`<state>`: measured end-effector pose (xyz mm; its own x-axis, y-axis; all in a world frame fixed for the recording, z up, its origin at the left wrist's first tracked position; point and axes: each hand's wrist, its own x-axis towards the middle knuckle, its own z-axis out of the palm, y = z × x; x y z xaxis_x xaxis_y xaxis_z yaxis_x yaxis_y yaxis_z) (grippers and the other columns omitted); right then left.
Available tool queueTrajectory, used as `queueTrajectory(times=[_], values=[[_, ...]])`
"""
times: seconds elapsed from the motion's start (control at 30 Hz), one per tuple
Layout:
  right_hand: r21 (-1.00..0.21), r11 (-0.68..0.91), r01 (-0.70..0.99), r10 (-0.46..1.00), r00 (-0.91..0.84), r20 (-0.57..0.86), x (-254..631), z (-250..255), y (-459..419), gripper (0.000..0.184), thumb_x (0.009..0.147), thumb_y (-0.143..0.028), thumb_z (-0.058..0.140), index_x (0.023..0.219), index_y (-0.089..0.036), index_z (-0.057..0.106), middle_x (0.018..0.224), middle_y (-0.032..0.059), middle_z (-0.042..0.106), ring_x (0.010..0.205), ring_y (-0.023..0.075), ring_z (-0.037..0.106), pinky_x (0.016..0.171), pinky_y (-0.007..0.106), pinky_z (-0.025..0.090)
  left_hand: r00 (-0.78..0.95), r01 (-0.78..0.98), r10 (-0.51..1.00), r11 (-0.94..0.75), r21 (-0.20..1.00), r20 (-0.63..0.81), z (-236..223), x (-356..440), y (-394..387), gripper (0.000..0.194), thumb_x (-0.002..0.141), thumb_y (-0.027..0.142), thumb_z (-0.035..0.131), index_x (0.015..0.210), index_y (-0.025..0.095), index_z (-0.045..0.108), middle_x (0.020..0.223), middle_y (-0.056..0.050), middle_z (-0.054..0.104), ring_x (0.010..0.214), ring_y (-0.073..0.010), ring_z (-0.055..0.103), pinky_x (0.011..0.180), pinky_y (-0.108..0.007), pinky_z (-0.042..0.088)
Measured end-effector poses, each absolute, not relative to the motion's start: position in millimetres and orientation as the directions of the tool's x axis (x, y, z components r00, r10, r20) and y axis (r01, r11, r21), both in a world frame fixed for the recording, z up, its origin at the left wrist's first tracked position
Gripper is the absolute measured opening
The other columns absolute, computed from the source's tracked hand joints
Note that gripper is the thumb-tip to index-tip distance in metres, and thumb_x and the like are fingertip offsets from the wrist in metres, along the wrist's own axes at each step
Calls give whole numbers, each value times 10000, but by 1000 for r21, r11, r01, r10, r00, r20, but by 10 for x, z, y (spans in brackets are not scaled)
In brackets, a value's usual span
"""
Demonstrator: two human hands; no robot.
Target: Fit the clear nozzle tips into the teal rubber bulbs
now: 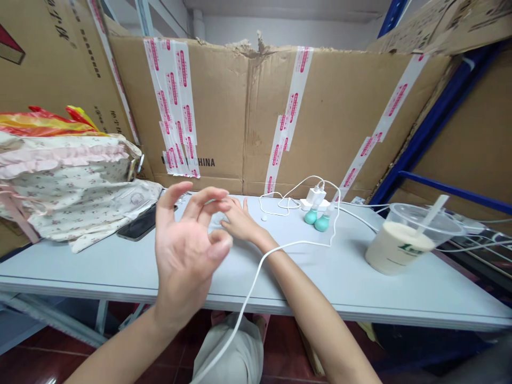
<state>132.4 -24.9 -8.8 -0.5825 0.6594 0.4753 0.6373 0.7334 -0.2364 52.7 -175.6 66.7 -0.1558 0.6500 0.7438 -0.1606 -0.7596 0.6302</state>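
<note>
My left hand (188,250) is raised above the near edge of the grey table (120,266), palm toward me, fingers spread and curled, holding nothing. My right hand (238,218) reaches farther out and lies on the table top, its fingers partly hidden behind my left hand; a small white object seems to lie under its fingertips, though I cannot make it out. A white cable (256,272) runs across my right wrist and hangs off the table edge.
A floral cloth bag (76,181) and a dark phone (138,226) lie at the left. A white charger (316,198), two teal bulbs (316,218) and a lidded plastic drink cup (404,240) stand at the right. Taped cardboard (248,117) walls the back.
</note>
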Motion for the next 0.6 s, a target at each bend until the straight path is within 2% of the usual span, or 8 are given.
queueTrajectory(times=[0.1,0.17,0.33,0.43,0.6], values=[[-223,751,621,648,-628,430,1361,-94,-186,356,796,-152,488,1132,-264,526,1311,75,397,1265,248,258,983,671,78,-192,9,505,-857,516,842,657,361,-1175,582,680,196,669,1150,312,348,1133,-32,490,1055,-166,507,741,-234,516],[-219,721,657,671,-585,455,1404,-96,-136,359,796,-144,485,1127,-278,525,1296,59,417,1263,237,263,991,664,59,-191,179,448,-859,480,873,561,155,-650,593,684,188,655,1163,304,325,1178,-40,470,1079,-175,494,801,-286,516],[-227,584,779,738,-394,547,1569,-118,25,329,801,-119,452,1076,-267,557,1208,47,501,1178,223,364,1022,590,116,-181,589,510,-629,508,841,34,-569,348,480,682,127,572,1129,167,402,1144,-107,470,1043,-198,501,788,-323,532],[-222,502,836,751,-294,592,1669,-145,124,305,806,-113,429,1028,-251,585,1145,47,541,1124,223,402,1021,532,158,-215,673,535,-525,521,817,-206,-880,503,475,669,105,537,1126,145,412,1127,-118,476,996,-198,521,721,-304,543],[-184,453,872,760,-269,592,1712,-204,172,280,813,-121,417,991,-232,603,1125,57,552,1098,231,411,999,487,189,-337,626,500,-514,586,798,-286,-961,476,516,677,111,525,1163,166,359,1092,-97,501,978,-166,531,735,-270,538]])
